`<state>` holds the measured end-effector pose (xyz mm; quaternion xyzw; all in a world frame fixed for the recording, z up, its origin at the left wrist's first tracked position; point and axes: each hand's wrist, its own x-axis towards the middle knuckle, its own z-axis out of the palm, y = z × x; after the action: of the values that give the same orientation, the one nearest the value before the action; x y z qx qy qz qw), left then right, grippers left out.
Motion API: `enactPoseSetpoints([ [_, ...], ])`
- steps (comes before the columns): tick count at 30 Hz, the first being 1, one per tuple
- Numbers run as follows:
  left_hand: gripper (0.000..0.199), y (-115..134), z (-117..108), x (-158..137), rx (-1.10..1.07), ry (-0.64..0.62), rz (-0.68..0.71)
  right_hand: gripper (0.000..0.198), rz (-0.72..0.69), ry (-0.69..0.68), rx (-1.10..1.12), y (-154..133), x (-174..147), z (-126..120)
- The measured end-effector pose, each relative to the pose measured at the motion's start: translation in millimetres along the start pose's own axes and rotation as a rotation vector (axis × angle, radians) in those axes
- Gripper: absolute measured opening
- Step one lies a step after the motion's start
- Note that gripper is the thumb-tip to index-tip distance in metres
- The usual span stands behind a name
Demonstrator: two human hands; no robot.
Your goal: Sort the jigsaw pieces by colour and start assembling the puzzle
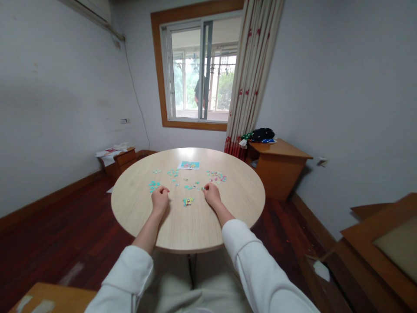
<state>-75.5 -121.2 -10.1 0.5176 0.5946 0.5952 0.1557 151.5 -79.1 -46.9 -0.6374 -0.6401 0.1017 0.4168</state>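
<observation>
Small jigsaw puzzle pieces lie in loose groups on a round pale wooden table [176, 226]. My left hand [160, 198] rests with curled fingers beside a cluster of teal pieces [153, 186]; whatever may be inside its fingers is hidden. With fingertips pinched together, my right hand [212, 194] is at a small puzzle piece [202, 188], at the right end of a scattered row. Between the hands and closer to me sits a joined yellow and teal puzzle section [188, 201]. Farther back lies a blue picture sheet [189, 165] with cartoon figures.
Pink and green pieces [217, 176] are grouped at the right, pale green ones [173, 172] at the back left. Beyond the table stand a wooden desk [276, 150] with cloth on it, a low cabinet [125, 157] and a curtain [250, 74]. A person [202, 91] is visible through the window.
</observation>
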Motion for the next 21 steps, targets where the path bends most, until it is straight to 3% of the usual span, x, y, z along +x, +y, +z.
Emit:
enactPoseSetpoints([
  [9,0.018,-3.2,2.1,1.5,0.001,-0.002,-0.006,0.020,0.016,0.022,0.162,0.3,0.7,-2.5],
  [21,0.018,-1.8,1.0,1.2,-0.001,-0.006,-0.002,0.024,0.118,0.074,0.339,5.6,4.9,2.1],
])
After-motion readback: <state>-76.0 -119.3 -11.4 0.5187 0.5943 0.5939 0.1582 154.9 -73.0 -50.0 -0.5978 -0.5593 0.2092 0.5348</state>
